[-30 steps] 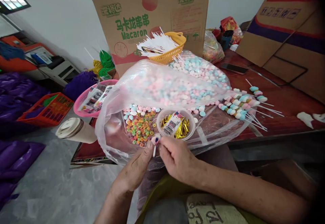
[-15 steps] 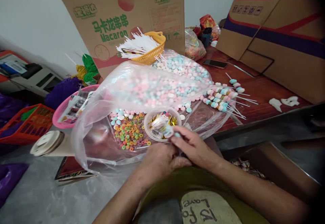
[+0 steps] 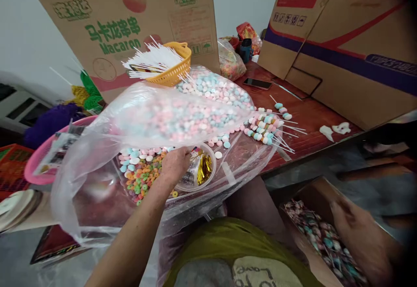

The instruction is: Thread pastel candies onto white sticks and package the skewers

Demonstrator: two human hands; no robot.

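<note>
My left hand (image 3: 176, 164) is at the left side of a round clear tub (image 3: 213, 169), its fingers bent together over the rim. What they hold, if anything, is hidden. Inside the tub lie gold twist ties (image 3: 204, 169) and small printed clear packets (image 3: 190, 177). Orange, green and yellow candy rings (image 3: 143, 178) lie beside my left wrist. Blurred by motion, my right hand (image 3: 361, 235) hangs over a cardboard box (image 3: 317, 191) of wrapped candy skewers (image 3: 325, 239); its fingers are unclear. Finished-looking skewers (image 3: 263, 126) of pastel candies lie piled on the table.
A large clear plastic bag (image 3: 156, 104) of pastel candies covers the table's middle. Behind it stands a yellow basket (image 3: 172, 72) of white sticks. Two big cartons (image 3: 120, 57) rise at the back. A phone (image 3: 257, 83) and white scraps (image 3: 335, 130) lie to the right.
My hands were together in front of the tub and have parted. The right moved down and right to the box; the left moved onto the tub. The view has turned right.
</note>
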